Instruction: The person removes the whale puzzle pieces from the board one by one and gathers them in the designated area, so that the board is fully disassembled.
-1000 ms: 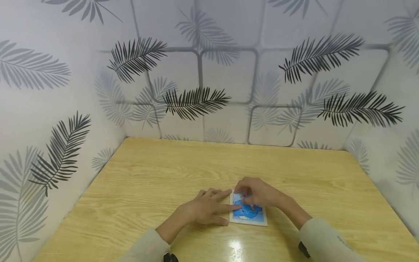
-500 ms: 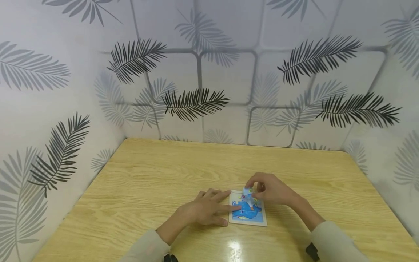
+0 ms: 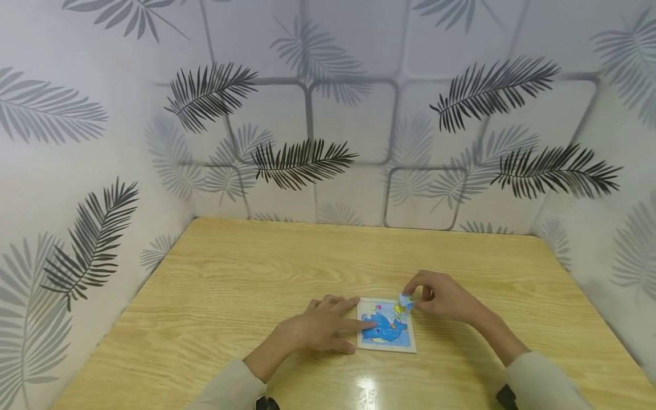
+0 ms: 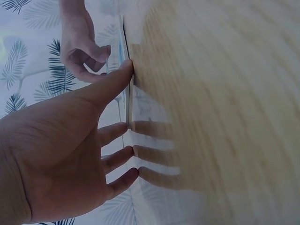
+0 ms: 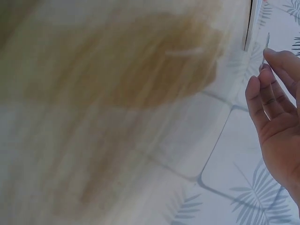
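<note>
A flat jigsaw puzzle [image 3: 385,347] with a white frame and a blue whale picture lies on the wooden table. Across its left side reaches my left hand [image 3: 326,326], fingers spread, the index finger resting on the picture. In the left wrist view the thumb [image 4: 117,79] touches the puzzle's edge and the other fingertips meet the table. My right hand [image 3: 443,297] pinches a small blue puzzle piece [image 3: 405,300] between thumb and fingers, above the puzzle's top right corner. Seen edge-on in the right wrist view, the thin piece [image 5: 266,47] sits at the fingertips.
The glossy wood-grain table [image 3: 266,256] extends around both hands. Its back and sides border walls [image 3: 353,131] covered in a feather-leaf pattern.
My right hand has lifted the piece off the upper part of the puzzle and moved right with it, uncovering a yellow sun and the whale's tail. The left hand has stayed in place.
</note>
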The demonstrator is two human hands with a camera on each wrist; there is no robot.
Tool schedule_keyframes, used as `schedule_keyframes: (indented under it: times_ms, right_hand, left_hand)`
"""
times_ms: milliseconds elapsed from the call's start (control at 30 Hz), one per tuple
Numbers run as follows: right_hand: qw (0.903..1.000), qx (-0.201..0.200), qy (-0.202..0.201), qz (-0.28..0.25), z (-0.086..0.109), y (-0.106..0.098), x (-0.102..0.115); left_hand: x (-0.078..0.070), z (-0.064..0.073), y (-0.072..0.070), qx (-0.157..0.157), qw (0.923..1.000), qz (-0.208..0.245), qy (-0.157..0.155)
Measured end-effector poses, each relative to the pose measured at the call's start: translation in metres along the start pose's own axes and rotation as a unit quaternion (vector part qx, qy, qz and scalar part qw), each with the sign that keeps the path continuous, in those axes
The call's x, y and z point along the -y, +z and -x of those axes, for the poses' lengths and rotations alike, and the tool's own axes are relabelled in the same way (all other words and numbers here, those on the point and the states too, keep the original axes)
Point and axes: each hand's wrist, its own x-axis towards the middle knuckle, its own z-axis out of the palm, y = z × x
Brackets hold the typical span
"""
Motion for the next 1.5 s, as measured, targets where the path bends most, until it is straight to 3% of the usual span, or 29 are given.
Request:
schedule_keyframes:
  times_ms: [500, 900, 1500]
  right_hand:
    - [0.9999, 0.002, 0.009, -0.006, 0.031, -0.016, -0.013]
    - [0.9994, 0.028, 0.019, 0.003, 0.031, -0.015, -0.015]
    - [0.9978, 0.055, 0.027, -0.025, 0.028, -0.018, -0.009]
  left_hand:
    - [-0.002, -0.006, -0.002, -0.021, 0.9992, 0.03, -0.018]
    - [0.005, -0.012, 0.005, -0.074, 0.9968, 0.023, -0.024]
    - [0.006, -0.01, 0.003, -0.07, 0.9969, 0.02, -0.028]
